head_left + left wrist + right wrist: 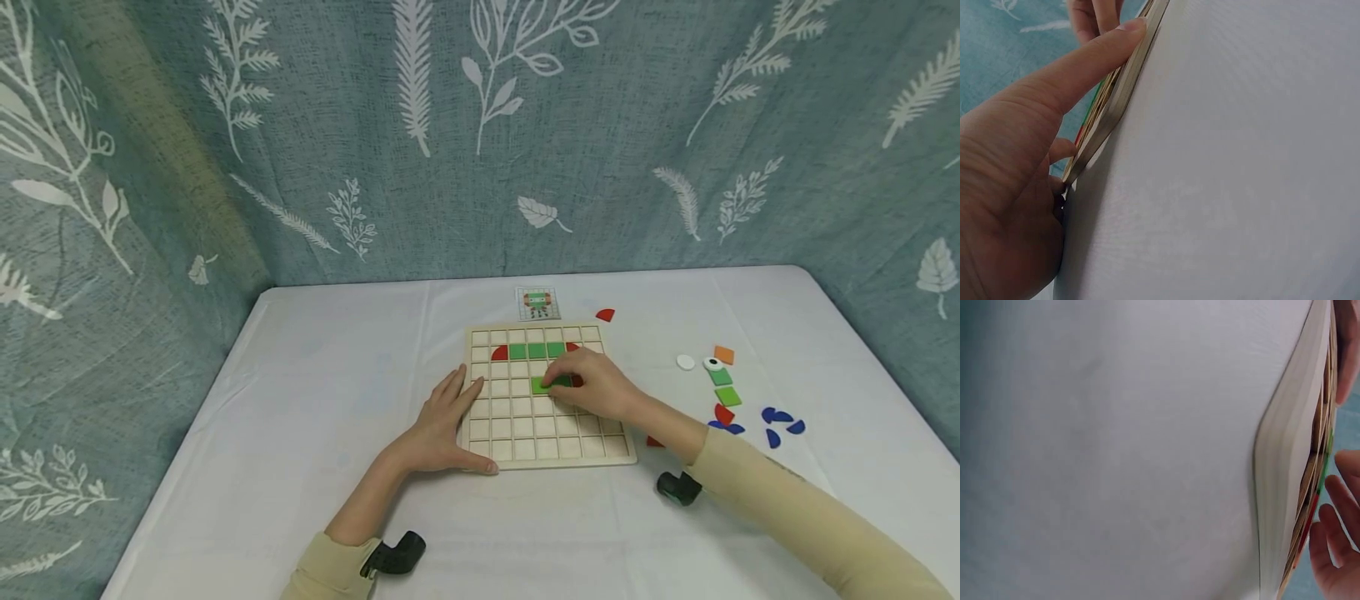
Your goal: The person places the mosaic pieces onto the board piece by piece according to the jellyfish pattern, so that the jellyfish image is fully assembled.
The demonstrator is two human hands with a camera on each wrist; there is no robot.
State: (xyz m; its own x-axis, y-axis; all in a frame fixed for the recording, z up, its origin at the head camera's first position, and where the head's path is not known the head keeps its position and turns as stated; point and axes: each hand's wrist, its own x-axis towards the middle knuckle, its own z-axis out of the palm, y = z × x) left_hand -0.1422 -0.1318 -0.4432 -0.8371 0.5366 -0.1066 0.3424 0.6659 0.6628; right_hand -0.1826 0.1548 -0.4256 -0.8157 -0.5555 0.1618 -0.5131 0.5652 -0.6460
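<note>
A wooden grid board lies flat on the table. My left hand rests on its left side, fingers spread along that edge and thumb on the front edge; the left wrist view shows the thumb lying straight on the rim. Over the board's middle, my right hand pinches a light green square tile with thumb and forefinger, at a grid cell. A row of green square tiles runs above it, with a red quarter-round tile at the left end. Darker tiles beside the pinched one are partly hidden by the hand.
A small pattern card lies behind the board, near a loose red quarter-round piece. To the right are a white disc, an eye-marked disc, an orange square, green squares and several blue pieces.
</note>
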